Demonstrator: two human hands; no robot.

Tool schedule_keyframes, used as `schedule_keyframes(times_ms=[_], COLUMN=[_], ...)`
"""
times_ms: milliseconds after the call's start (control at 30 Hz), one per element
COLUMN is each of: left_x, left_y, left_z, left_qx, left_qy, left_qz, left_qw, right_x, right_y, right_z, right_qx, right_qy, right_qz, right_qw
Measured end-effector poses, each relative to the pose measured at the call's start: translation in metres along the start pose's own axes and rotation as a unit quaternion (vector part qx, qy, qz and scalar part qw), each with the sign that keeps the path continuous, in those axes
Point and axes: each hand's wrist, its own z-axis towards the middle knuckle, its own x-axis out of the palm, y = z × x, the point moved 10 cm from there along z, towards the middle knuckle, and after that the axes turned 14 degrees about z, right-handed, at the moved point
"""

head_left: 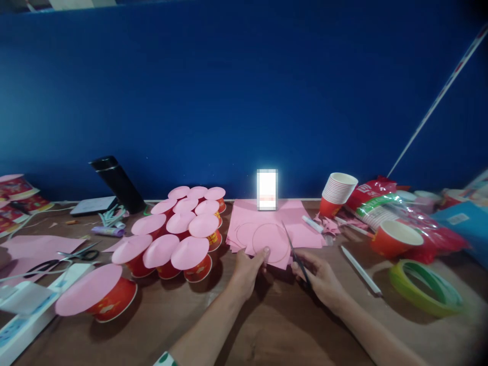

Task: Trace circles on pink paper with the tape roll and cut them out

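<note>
Left hand [248, 268] pins pink paper sheet [267, 235]; right hand [319, 277] grips steel scissors [293, 249] mid-circle. Many red paper cups [192, 262] capped, white-rimmed stack [338, 192] bare.

Cups [179, 229] left of paper sheets [249, 216]

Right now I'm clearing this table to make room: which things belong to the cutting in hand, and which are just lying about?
In hand: pink sheet with a drawn circle, pinched by the left hand; scissors in the right hand.
Lying about: spare scissors, black flask, tape rolls, stacked cups, white pen.
</note>
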Motion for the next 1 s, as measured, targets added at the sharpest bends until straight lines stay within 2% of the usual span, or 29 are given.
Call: schedule_keyframes(times_ms=[400, 833, 1000], left_x=[-0.001, -0.004, -0.006], left_y=[0.001, 0.005, 0.006], left_z=[-0.002, 0.002, 0.000], left_qx=[-0.020, -0.006, -0.030], left_qy=[-0.010, -0.017, -0.027], left_qz=[0.003, -0.003, 0.019], left_qw=[1.000, 1.000, 0.999], right_x=[-0.002, 0.001, 0.000], right_y=[-0.003, 0.005, 0.002], right_z=[0.001, 0.001, 0.001], right_qx=[0.001, -0.013, -0.014], right_qy=[-0.005, -0.008, 0.001], right_qz=[-0.005, -0.011, -0.004], right_qw=[1.000, 1.000, 1.000])
